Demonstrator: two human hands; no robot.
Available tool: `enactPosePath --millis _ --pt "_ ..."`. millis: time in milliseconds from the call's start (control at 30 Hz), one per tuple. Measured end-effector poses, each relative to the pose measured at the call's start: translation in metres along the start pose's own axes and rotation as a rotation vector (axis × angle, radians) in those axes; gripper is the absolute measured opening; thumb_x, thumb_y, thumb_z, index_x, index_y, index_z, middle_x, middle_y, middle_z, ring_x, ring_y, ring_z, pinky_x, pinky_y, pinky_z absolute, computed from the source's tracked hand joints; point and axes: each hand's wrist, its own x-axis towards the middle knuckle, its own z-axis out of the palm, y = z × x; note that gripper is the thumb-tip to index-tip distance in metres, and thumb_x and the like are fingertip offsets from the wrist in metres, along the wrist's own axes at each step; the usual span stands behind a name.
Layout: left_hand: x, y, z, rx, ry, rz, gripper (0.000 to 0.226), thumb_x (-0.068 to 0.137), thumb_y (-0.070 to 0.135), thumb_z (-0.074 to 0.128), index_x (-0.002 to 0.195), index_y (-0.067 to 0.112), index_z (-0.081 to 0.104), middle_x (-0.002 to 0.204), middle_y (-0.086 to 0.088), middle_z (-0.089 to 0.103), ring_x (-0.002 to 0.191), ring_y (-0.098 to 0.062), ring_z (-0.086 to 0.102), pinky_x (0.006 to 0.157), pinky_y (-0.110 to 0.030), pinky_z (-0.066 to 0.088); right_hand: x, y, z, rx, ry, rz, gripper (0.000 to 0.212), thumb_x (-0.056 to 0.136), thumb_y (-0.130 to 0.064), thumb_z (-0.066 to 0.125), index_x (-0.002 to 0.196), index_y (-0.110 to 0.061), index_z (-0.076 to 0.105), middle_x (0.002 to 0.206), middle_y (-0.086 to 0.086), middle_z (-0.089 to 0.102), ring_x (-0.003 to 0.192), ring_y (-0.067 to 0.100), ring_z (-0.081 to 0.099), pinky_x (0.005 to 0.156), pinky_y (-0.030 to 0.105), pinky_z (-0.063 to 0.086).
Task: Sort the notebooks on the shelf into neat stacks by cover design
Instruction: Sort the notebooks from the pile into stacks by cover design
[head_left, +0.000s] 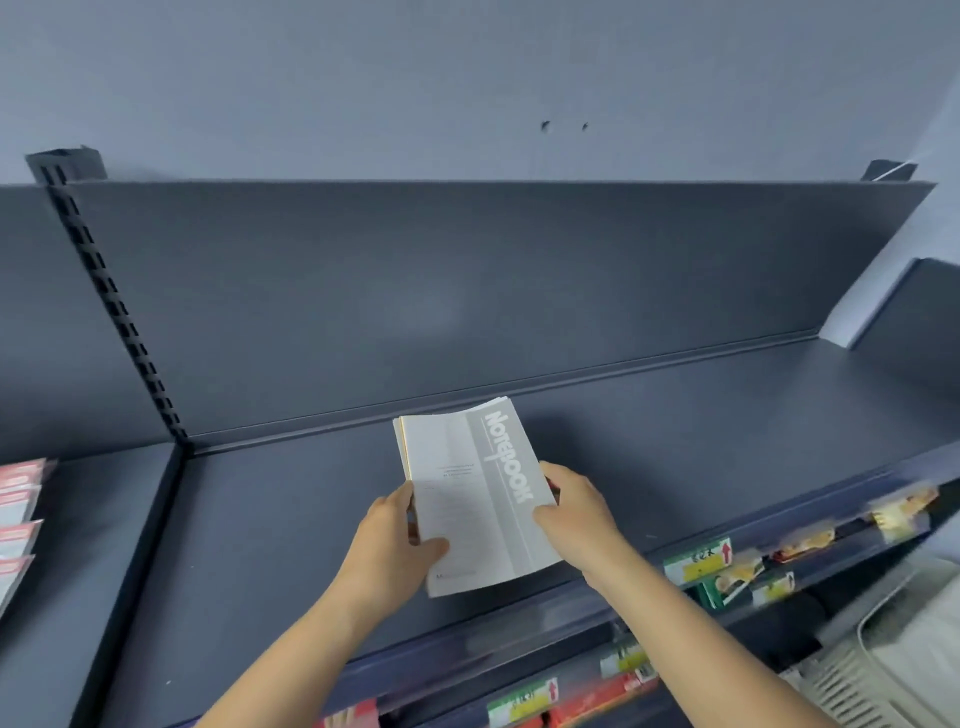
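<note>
Gripping a stack of grey notebooks (475, 499) by both sides, left hand (397, 545) and right hand (576, 512) square it near the shelf's (727, 415) front edge.

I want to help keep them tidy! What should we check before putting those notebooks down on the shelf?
1. Grip: left hand holds the notebooks at the left edge, right hand at the right edge: ok.
2. Edges lined up: they sit staggered at the far left corner: not ok.
3. Same cover design throughout: only the top grey cover shows: cannot tell.
4. Room on the shelf around the stack: ok.
5. Stack already resting on the shelf: cannot tell.
</note>
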Motion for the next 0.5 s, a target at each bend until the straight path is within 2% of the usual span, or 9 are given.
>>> enactPosePath --millis 167,300,400,500 --pt "0.028 0.030 0.032 0.001 -0.059 0.094 0.042 0.085 0.006 0.064 0.118 0.030 0.058 0.110 0.007 0.061 0.089 -0.006 0.063 0.069 -0.012 0.047 0.006 0.020 -0.044 -0.037 0.121 -0.035 0.059 0.088 0.008 0.038 0.134 -0.027 0.049 0.119 -0.003 0.049 0.102 0.014 0.050 0.076 0.019 0.042" --pt "0.051 0.037 0.056 0.067 -0.188 0.171 0.041 0.087 0.006 0.058 0.120 0.030 0.059 0.114 0.011 0.065 0.098 -0.006 0.063 0.086 -0.022 0.051 0.022 0.039 -0.070 -0.127 0.231 -0.022 0.062 0.084 0.013 0.035 0.130 -0.023 0.054 0.119 0.002 0.053 0.101 0.020 0.054 0.077 0.022 0.044" --pt "0.067 0.037 0.073 0.363 -0.286 0.247 0.054 0.090 0.018 0.059 0.140 0.030 0.043 0.140 0.008 0.041 0.125 -0.017 0.041 0.104 -0.027 0.037 0.033 0.055 -0.083 -0.219 0.288 0.046 0.056 0.079 0.016 0.034 0.119 -0.011 0.062 0.112 0.008 0.062 0.095 0.025 0.058 0.078 0.032 0.052" --pt "0.076 0.045 0.082 0.594 -0.265 0.392 0.061 0.094 0.029 0.053 0.149 0.034 0.025 0.150 0.013 0.020 0.132 -0.019 0.026 0.110 -0.033 0.032 0.045 0.072 -0.099 -0.260 0.315 0.149 0.053 0.079 0.015 0.033 0.114 -0.011 0.064 0.104 0.008 0.068 0.088 0.028 0.062 0.079 0.038 0.056"
